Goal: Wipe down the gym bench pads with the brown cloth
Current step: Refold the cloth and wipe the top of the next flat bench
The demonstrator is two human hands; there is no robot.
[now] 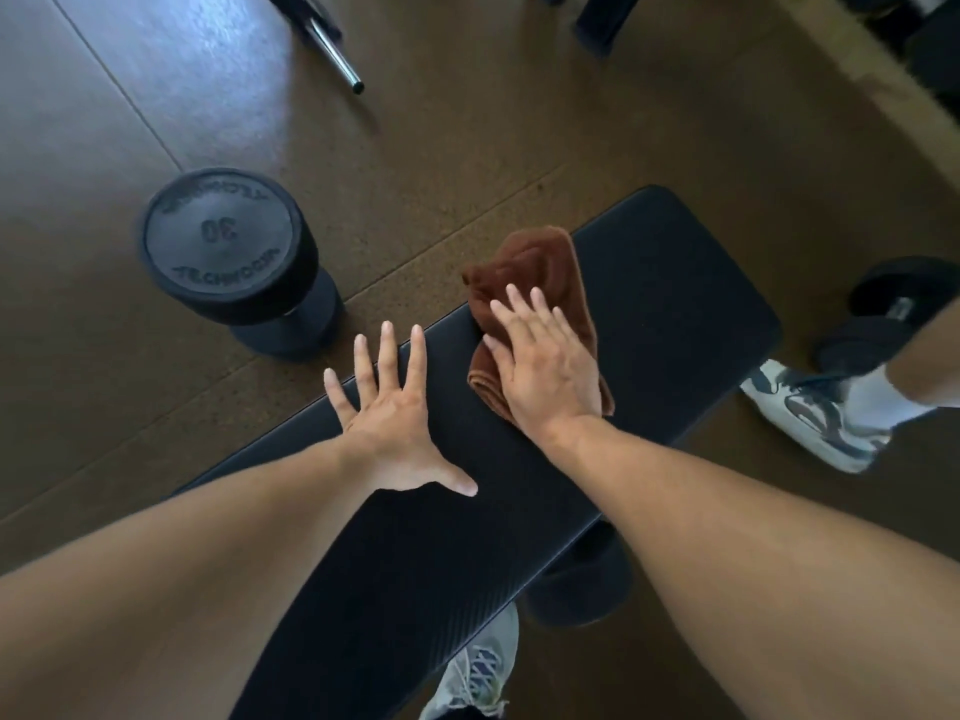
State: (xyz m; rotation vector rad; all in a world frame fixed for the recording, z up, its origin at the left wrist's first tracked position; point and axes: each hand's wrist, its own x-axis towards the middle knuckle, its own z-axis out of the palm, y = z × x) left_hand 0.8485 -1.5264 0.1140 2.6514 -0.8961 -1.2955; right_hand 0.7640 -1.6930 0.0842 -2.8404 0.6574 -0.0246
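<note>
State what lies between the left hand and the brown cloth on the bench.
Only bare black bench pad separates the left hand from the cloth, as the head view shows.

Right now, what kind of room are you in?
Most likely a gym. A big black dumbbell marked 30 stands on the floor, there's a padded bench being wiped with a brown cloth, and a chrome bar lies nearby.
</note>
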